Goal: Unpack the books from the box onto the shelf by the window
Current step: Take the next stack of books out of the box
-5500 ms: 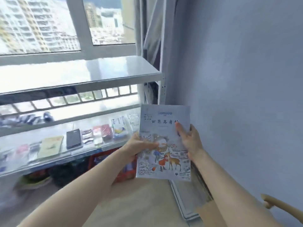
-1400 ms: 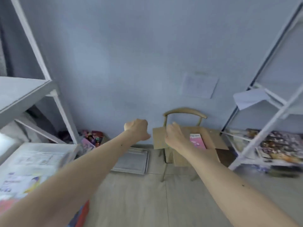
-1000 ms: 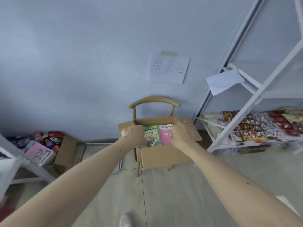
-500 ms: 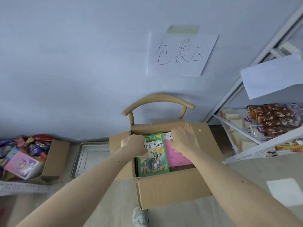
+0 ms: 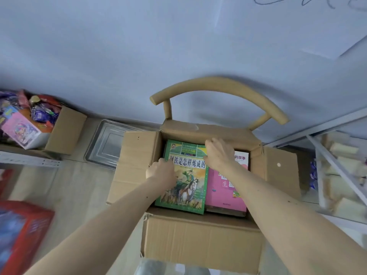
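Note:
An open cardboard box (image 5: 200, 245) sits on a wooden chair (image 5: 216, 86) against the wall. Inside lie a green book (image 5: 188, 187) on the left and a pink book (image 5: 224, 197) on the right, both face up. My left hand (image 5: 160, 172) grips the green book's left edge, thumb on the cover. My right hand (image 5: 218, 153) reaches into the box with its fingers curled over the green book's upper right edge, partly covering the pink book's top. The shelf by the window is out of view.
A metal tray (image 5: 107, 143) lies on the floor left of the chair. Farther left, another carton (image 5: 65, 130) holds colourful packets. A white metal rack (image 5: 337, 161) with packaged goods stands at the right. A red box (image 5: 21, 233) is at the lower left.
I turned away from the window shelf, where I held a pale blue book, and came up to the box. Both hands went into it and closed on the green book.

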A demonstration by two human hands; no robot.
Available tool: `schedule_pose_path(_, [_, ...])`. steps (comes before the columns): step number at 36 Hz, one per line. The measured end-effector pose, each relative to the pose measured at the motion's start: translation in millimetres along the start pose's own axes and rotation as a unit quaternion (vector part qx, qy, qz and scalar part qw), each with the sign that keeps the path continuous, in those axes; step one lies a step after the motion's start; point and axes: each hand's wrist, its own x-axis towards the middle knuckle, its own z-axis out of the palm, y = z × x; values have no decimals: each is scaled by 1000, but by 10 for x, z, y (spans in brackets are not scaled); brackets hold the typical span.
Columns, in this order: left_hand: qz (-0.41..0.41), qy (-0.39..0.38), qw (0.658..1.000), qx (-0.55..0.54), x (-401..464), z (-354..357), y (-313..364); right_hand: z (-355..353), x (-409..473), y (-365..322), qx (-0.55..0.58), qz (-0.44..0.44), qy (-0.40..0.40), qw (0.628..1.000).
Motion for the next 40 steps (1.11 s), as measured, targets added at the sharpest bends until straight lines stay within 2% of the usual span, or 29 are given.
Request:
schedule_pose_path(8, [-114,-9,988,-106,321,390,97,509,329,24,-15,-61,-8,998])
schedule_pose_path(18, [-166,-34,958,-232,545,585,150,735,364,51,-31,-79,5,996])
schedule_pose_path(23, [-201,-10,948,-248,580,617,168,745,342,33,-22,-66,0,998])
schedule_pose_path(27, [-220,-46,945,-239,583,624,183,735,312,51,-23,-60,-5,998])
schedule_pose_path(32, [-228,-17,926,-301,559,667,147,725,281,105,-24,-57,-14,998])
schedule_pose_path(36, [-238,-19,886,-397,489,656,73,730,272,95,-13,-51,-2,999])
schedule_pose_path(40, [-218,-7,864,-455,393,616,27,768,230,127,17,-38,9,999])
